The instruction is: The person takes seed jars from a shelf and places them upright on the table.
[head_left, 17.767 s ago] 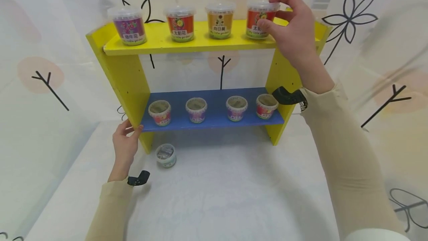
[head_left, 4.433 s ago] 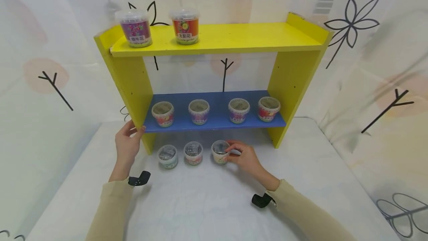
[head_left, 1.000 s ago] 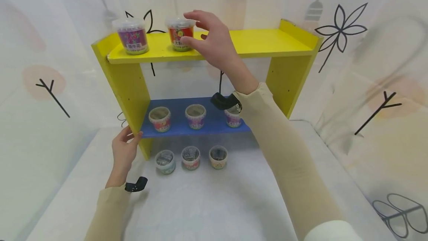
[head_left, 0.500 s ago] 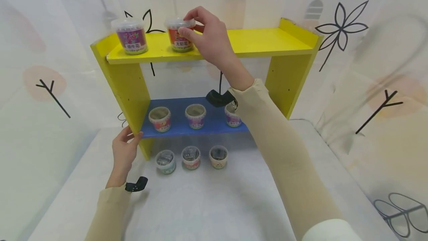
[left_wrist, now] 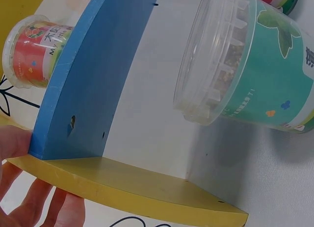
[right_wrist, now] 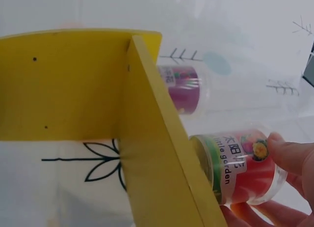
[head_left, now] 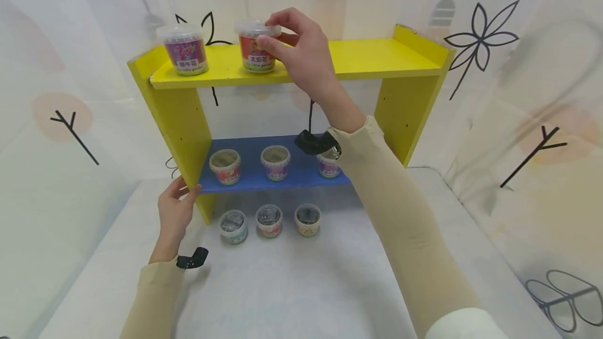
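Observation:
On the yellow top shelf [head_left: 367,57], a red-labelled "My little garden" tub [head_left: 252,57] with a clear lid stands upright. My right hand [head_left: 307,56] grips it by the upper right side, thumb in front and fingers behind. In the right wrist view, the tub's base [right_wrist: 202,156] lies right at the shelf's edge. A purple-labelled tub [head_left: 187,55] stands to its left. Low down, my left hand [head_left: 176,212] holds the yellow side panel [head_left: 171,114], its thumb [left_wrist: 14,141] at the end of the blue shelf [left_wrist: 88,84] and fingers behind the panel.
The blue lower shelf [head_left: 249,146] bears several tubs; my right forearm hides its right end. On the white table [head_left: 292,286], a teal tub [head_left: 235,235], a pink-labelled tub [head_left: 270,230] and an orange-labelled tub [head_left: 308,229] stand in a row before the rack.
Two tubs have left the top shelf's right part, and two more stand on the table. My right hand has closed on the red-labelled tub and shifted it slightly right. My left hand has stayed put.

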The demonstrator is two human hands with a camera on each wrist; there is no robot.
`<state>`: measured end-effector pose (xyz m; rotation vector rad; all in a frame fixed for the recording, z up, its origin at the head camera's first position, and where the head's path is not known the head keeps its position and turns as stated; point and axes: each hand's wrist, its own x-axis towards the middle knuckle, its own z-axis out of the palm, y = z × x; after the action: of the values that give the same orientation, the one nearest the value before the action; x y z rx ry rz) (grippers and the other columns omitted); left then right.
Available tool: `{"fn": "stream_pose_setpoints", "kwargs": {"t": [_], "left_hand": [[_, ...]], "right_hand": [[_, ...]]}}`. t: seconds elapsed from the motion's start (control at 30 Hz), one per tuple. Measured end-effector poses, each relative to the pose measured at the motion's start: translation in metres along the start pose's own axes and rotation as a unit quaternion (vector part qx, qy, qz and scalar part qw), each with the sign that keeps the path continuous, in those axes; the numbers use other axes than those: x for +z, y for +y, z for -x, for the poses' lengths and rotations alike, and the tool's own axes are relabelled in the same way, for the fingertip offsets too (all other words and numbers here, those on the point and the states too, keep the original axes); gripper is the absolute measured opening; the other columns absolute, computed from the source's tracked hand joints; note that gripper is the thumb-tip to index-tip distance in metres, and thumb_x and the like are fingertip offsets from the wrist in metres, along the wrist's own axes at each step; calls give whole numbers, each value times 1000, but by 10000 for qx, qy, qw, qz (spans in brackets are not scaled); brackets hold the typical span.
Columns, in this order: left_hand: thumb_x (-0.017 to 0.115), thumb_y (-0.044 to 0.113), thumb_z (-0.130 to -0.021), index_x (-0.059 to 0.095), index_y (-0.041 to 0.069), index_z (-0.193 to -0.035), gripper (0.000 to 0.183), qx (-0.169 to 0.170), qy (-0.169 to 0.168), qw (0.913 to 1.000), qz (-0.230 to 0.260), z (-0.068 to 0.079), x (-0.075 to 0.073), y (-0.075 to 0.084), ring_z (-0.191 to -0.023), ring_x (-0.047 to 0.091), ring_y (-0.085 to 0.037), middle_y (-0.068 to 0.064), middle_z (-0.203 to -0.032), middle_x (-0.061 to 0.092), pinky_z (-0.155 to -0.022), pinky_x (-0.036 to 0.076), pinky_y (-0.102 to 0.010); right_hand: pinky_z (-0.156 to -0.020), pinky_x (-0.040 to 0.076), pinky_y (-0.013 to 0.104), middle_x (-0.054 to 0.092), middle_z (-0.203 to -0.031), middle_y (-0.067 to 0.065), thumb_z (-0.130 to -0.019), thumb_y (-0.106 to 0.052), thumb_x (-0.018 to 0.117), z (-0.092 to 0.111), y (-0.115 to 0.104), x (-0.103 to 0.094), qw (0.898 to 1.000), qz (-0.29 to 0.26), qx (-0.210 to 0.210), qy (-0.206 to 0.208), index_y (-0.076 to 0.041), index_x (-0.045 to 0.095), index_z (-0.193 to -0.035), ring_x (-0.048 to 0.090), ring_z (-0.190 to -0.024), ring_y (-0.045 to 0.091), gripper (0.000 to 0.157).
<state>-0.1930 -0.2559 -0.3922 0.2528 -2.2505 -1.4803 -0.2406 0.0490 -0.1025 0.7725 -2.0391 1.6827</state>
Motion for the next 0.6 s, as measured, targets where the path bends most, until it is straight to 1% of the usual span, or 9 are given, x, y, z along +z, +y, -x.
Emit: {"fn": "stream_pose_setpoints", "kwargs": {"t": [0.13,0.3,0.47,0.6], "left_hand": [[63,26,-99,53,17,-145,49,58,-21,10000,-9,1,-1,1,-123,53,-25,-8,-134,59,-101,48,-45],[62,25,-99,52,15,-146,49,184,-44,9998,-9,3,-1,3,-122,53,-26,-10,-133,58,-101,48,-46],[62,26,-99,53,16,-145,48,201,-23,9998,-15,3,-1,3,-122,52,-26,-10,-134,58,-101,48,-46],[62,26,-99,52,16,-145,48,125,-31,9999,-8,3,-1,1,-123,52,-26,-9,-135,58,-101,47,-47]], "right_hand": [[-93,53,26,57,-129,8,-91,-7,72,8,-1,-4,9981,-572,-206,16,-2,62,-117,61,-117,17,28],[-93,53,30,55,-133,8,-91,-3,71,19,-4,-9,9934,-1017,-528,20,1,63,-114,61,-116,19,25],[-94,53,32,56,-136,7,-90,-1,71,32,-7,-14,9907,-1282,-462,-11,0,63,-111,61,-117,20,22],[-95,53,33,56,-138,7,-90,1,71,43,-8,-16,9892,-1410,-380,-95,0,64,-109,61,-117,22,21]]}}
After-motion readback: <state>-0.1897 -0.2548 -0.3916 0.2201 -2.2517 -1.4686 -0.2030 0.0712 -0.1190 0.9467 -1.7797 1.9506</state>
